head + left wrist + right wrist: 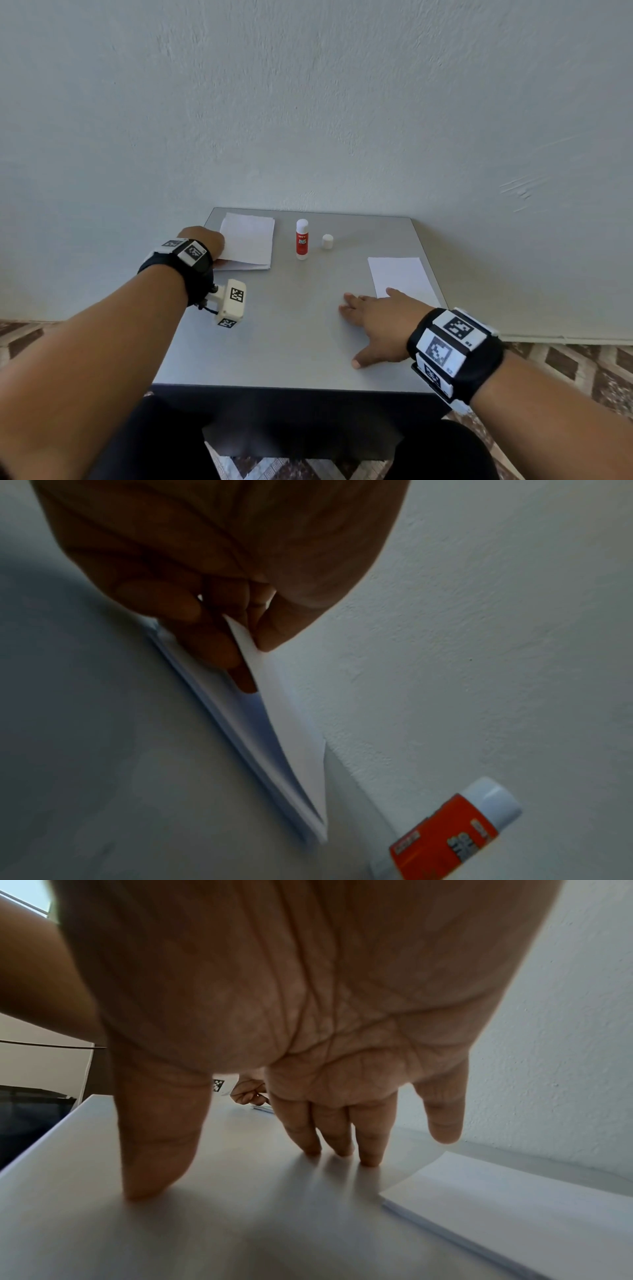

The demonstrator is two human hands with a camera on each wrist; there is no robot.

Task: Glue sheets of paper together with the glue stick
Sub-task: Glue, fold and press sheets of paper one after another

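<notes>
Your left hand (pixel 202 240) pinched the corner of the top sheet (pixel 274 696) on the far-left paper stack (pixel 248 240), peeling it free, probably for gluing. Your right hand (pixel 373 322) rested flat with fingers spread on the table (pixel 274 342), just beside the second stack (pixel 400 277). The glue stick (pixel 301 239) stood uncapped between the stacks, ready, its cap (pixel 327 241) alongside.

Open grey table (pixel 291 342) surface lies between both hands across the near half. Far centre, the upright glue stick (pixel 302 239) and its cap (pixel 327 241) stand apart, with a gap between them. The paper stack (pixel 248 241) occupies the far left corner; a single sheet (pixel 400 275) occupies the right edge. The wall (pixel 308 102) closes the far side
</notes>
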